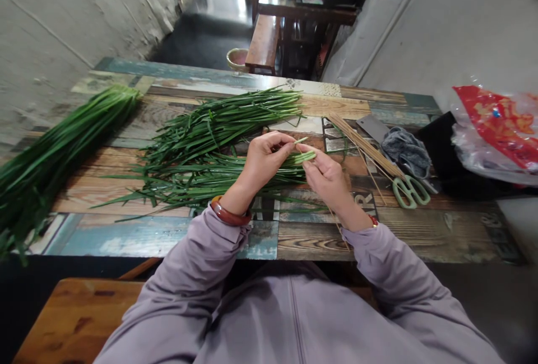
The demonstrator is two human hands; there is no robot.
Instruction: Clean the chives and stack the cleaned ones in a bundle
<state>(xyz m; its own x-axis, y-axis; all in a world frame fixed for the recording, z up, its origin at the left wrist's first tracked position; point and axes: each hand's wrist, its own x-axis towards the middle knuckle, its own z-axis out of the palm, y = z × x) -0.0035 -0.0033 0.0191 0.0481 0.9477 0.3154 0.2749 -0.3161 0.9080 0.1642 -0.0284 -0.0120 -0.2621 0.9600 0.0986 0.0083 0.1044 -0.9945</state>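
Observation:
My left hand (264, 161) is closed around the pale stem ends of a small bunch of chives (235, 176) that lies across the table in front of me. My right hand (325, 176) pinches the same stem ends from the right; a thin skewer seems to run down under that hand. A larger loose heap of chives (218, 123) lies just behind the hands. A bundle of bamboo skewers (361, 145) rests to the right of my right hand.
A long bundle of chives (50, 157) lies at the table's left end. Green-handled scissors (409, 191), a grey cloth (406, 151) and a cleaver blade (372, 127) sit at the right, beside a plastic bag (496, 129). A wooden bench (71, 319) is below me.

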